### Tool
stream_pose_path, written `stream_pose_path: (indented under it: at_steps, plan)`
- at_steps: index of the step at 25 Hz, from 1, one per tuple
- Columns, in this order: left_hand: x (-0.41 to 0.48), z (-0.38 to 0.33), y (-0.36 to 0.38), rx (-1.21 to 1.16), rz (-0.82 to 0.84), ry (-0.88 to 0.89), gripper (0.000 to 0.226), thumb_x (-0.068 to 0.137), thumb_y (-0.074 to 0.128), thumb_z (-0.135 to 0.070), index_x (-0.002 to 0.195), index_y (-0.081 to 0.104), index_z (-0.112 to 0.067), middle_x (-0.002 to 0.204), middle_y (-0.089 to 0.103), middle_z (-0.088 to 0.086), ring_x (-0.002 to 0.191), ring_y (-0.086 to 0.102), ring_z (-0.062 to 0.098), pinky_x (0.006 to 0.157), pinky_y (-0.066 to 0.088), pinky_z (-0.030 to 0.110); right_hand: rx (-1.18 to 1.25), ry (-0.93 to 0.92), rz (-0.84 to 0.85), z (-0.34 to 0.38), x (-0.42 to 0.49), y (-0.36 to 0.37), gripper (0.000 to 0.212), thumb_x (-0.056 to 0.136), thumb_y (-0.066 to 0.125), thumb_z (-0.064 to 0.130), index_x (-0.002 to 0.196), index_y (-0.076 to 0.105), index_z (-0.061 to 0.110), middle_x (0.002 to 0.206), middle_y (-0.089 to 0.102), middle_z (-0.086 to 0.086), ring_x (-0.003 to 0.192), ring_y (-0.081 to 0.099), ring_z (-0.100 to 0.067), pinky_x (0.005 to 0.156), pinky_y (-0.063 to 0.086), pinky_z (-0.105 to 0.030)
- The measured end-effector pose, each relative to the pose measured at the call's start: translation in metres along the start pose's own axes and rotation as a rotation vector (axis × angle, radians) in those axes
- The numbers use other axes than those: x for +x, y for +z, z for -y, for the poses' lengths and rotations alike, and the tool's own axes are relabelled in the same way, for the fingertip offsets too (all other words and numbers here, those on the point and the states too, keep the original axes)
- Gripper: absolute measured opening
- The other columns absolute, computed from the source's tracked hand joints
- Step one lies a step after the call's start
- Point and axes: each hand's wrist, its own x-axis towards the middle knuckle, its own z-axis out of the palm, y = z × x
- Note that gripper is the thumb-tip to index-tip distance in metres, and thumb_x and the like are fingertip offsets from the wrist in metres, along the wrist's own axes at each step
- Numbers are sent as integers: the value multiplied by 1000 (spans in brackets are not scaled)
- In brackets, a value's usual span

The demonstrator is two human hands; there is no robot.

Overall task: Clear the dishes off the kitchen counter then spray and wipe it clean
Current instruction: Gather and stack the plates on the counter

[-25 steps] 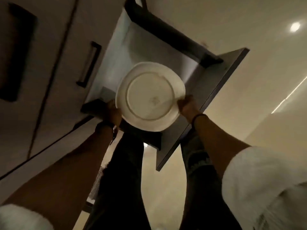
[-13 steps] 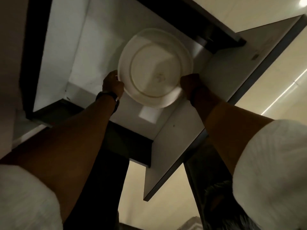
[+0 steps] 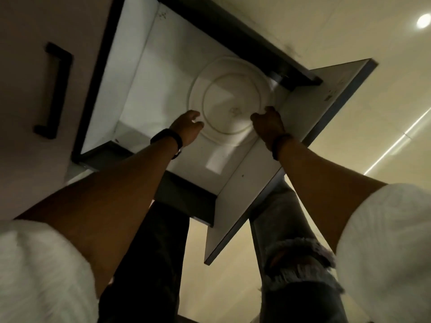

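A white round plate (image 3: 231,101) shows its underside with the foot ring and lies flat against the white inner panel of an open cabinet (image 3: 144,73). My left hand (image 3: 187,127) curls on the plate's near-left rim. My right hand (image 3: 268,125) grips the near-right rim. Both arms reach into the cabinet, and each wrist wears a dark band.
The open cabinet door (image 3: 303,141) juts out on the right, close to my right forearm. A closed door with a black bar handle (image 3: 54,89) is on the left. My legs in dark jeans (image 3: 149,252) stand between my arms. A round light (image 3: 423,21) glows at the upper right.
Both hands have carried the plate deeper into the cabinet, from the opening's edge to flat against the inner panel. My view has shifted closer.
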Motion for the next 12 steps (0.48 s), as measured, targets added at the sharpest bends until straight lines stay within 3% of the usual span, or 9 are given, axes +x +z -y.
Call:
stream_pose_path:
  at_steps: [4,9,12]
  plan:
    - [-135,-30,-34,168,85,26,42,103,55,-26,143,53,-15,146,54,7,133,51,26,108,40,31,-212,-152,111,9,-126,-42,63,101,58,28,156,35,9,160,35,-15,141,44,-33,114,38,-37]
    - [-339,-70,-77,-19,-79,96,22,101,59,-30,122,61,-22,131,61,9,121,59,30,107,46,44,-238,-414,188,19,-271,-130,82,86,44,60,156,35,18,158,42,-9,135,49,-29,113,43,-48]
    - [-431,-64,-68,-168,-185,89,22,88,62,-51,105,63,-37,119,65,8,114,63,29,100,52,45,-265,-490,183,27,-341,-175,70,93,51,43,157,31,22,159,40,-6,135,50,-28,111,44,-47]
